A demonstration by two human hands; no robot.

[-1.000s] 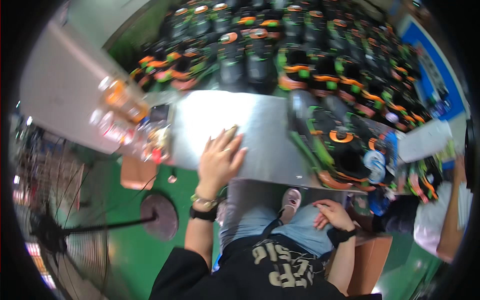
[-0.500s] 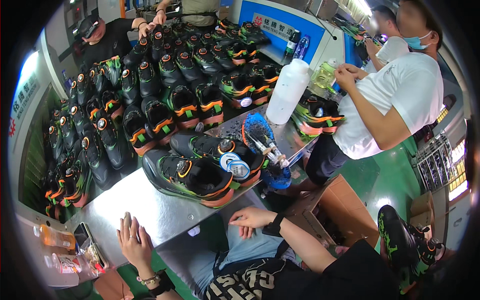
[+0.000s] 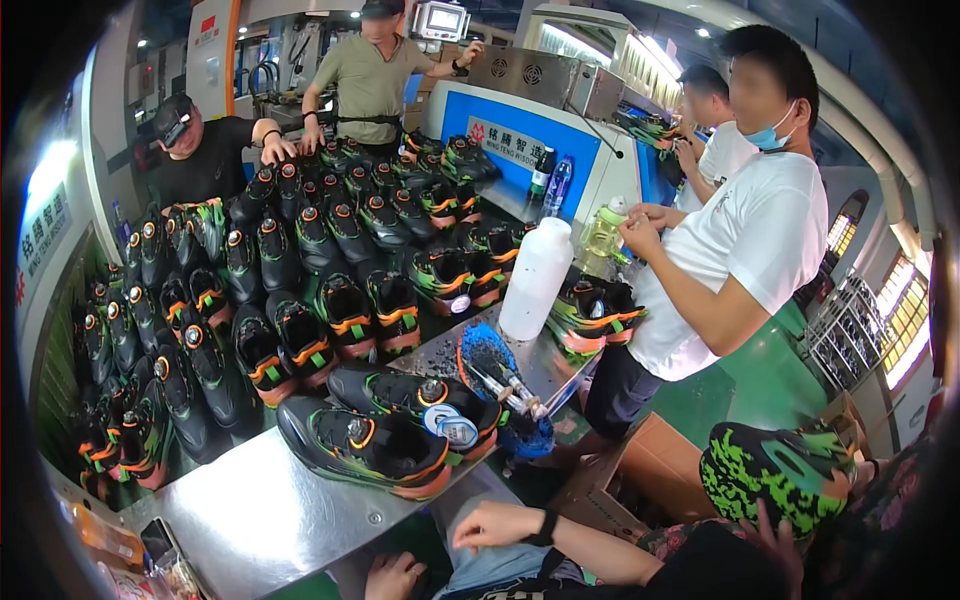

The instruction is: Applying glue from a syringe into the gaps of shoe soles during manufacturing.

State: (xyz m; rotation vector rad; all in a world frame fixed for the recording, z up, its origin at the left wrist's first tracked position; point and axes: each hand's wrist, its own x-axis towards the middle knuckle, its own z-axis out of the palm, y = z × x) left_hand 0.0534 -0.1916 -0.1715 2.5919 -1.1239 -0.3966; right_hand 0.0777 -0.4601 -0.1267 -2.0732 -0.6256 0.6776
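My left hand [image 3: 395, 578] is low in the view beside my lap, partly cut off by the lower edge; its visible fingers look loosely open and hold nothing. Over my light-blue trousers rests my right hand [image 3: 497, 525], a dark band on its wrist, with relaxed, slightly bent fingers and nothing in them. Beyond both hands, a pair of black sneakers with orange and green trim lies at the near edge of the metal table [image 3: 250, 500]: a near shoe [image 3: 360, 445] and a far shoe [image 3: 400, 395]. Round blue-and-white tags [image 3: 450, 425] hang on them.
Many similar sneakers [image 3: 300, 330] crowd the table. A white plastic bottle [image 3: 537, 280] stands near a blue tray [image 3: 485, 350] holding brushes. A cardboard box [image 3: 650, 460] is at the right. A co-worker's hand [image 3: 775, 545] is by a green-and-black shoe sole [image 3: 755, 475]. Other people stand around.
My left hand has left the table edge and moved right and down toward my lap. My right hand stays over my lap. The view has tilted up; the shoe at right now shows its sole.
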